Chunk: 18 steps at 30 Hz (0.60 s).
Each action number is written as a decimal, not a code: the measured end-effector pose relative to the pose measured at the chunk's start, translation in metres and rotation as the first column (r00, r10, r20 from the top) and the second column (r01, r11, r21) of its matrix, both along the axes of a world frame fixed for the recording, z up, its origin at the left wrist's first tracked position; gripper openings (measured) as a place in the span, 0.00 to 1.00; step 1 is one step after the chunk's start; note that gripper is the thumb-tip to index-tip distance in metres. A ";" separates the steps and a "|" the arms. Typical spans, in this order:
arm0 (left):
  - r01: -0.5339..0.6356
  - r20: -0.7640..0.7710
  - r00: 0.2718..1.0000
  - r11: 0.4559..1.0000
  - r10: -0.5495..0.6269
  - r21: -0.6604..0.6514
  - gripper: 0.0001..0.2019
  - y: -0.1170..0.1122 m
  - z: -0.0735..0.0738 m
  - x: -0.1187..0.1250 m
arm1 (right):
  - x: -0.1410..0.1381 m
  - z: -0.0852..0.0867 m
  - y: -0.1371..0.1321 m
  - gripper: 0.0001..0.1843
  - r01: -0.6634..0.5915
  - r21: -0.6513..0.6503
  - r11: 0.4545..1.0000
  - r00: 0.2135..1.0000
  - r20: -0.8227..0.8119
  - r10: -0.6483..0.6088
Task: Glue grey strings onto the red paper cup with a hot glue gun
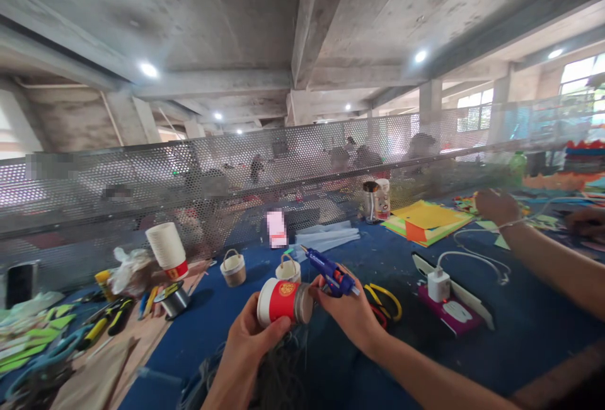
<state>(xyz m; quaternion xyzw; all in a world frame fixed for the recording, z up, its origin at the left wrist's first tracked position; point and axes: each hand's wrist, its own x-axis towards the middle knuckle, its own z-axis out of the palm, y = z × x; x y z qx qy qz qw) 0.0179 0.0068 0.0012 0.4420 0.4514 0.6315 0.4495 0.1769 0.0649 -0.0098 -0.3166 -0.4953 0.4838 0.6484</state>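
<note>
My left hand (253,331) is closed around a white paper cup (271,301) with a red band, tilted on its side. Grey-brown cord (303,305) is wound around the cup's right end. My right hand (354,318) grips a blue glue gun (326,269), its nozzle pointing up and left above the cup. The thumb and fingertips of that hand meet the cord-wrapped end; whether they pinch a strand is hard to see. Loose grey cord (281,372) hangs and lies below the cup. Behind it stand two small handled baskets (233,269), the right one partly hidden.
At left are stacked paper cups (163,243), a wire spool (174,301), pliers (97,328) and green scraps. Yellow-handled scissors (392,304) and a purple box with a white charger (438,285) lie right. A co-worker's hand (498,208) is beyond, near coloured sheets (425,216). A perforated metal screen (302,152) borders the table.
</note>
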 end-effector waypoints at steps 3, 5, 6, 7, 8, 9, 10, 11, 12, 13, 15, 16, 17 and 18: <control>-0.032 -0.018 0.999 0.999 0.033 0.028 0.28 0.004 -0.005 0.000 | 0.000 -0.002 -0.002 0.11 -0.011 -0.017 1.000 1.000 -0.007 0.011; -0.052 -0.014 0.999 0.997 0.052 0.050 0.30 0.006 -0.009 0.000 | 0.001 -0.005 -0.002 0.13 -0.025 -0.023 0.999 1.000 -0.008 0.025; -0.054 -0.008 0.998 0.997 0.055 0.057 0.31 0.007 -0.010 0.000 | 0.001 -0.006 -0.001 0.14 -0.033 -0.026 0.999 0.999 -0.009 0.033; -0.052 -0.002 0.999 0.997 0.052 0.060 0.31 0.007 -0.010 0.001 | 0.001 -0.008 -0.001 0.15 -0.042 -0.030 0.999 0.999 -0.013 0.041; -0.043 0.000 0.999 0.997 0.043 0.058 0.32 0.006 -0.010 0.001 | 0.000 -0.009 -0.001 0.16 -0.048 -0.035 0.998 0.999 -0.019 0.047; -0.034 -0.001 0.999 0.998 0.034 0.054 0.32 0.006 -0.010 0.001 | 0.000 -0.010 -0.001 0.16 -0.052 -0.038 0.998 0.998 -0.025 0.051; -0.029 -0.005 1.000 0.998 0.029 0.049 0.32 0.005 -0.009 0.002 | -0.001 -0.011 0.000 0.17 -0.054 -0.041 0.998 0.998 -0.031 0.052; -0.027 -0.011 1.000 0.999 0.027 0.044 0.32 0.004 -0.008 0.002 | -0.002 -0.012 0.000 0.17 -0.054 -0.043 0.998 0.998 -0.038 0.053; -0.024 -0.020 1.000 0.999 0.024 0.038 0.31 0.003 -0.007 0.002 | -0.002 -0.012 0.000 0.17 -0.051 -0.045 0.998 0.998 -0.047 0.049; -0.024 -0.027 0.999 0.999 0.025 0.032 0.31 0.002 -0.007 0.003 | -0.003 -0.013 0.000 0.17 -0.048 -0.044 0.998 0.998 -0.054 0.046; -0.030 -0.028 0.999 0.999 0.030 0.030 0.31 0.002 -0.006 0.003 | -0.002 -0.012 0.001 0.16 -0.045 -0.032 0.998 0.998 -0.047 0.043; -0.023 -0.025 0.999 0.999 0.024 0.030 0.31 0.001 -0.006 0.003 | -0.002 -0.011 0.002 0.15 -0.044 -0.022 0.999 0.998 -0.039 0.044; -0.008 -0.023 1.000 1.000 0.009 0.027 0.31 0.001 -0.006 0.002 | -0.002 -0.011 0.003 0.14 -0.046 -0.012 0.999 0.998 -0.035 0.045; 0.013 -0.025 1.000 1.000 -0.012 0.027 0.30 0.001 -0.006 0.002 | -0.001 -0.010 0.004 0.13 -0.035 0.002 0.999 0.999 -0.023 0.035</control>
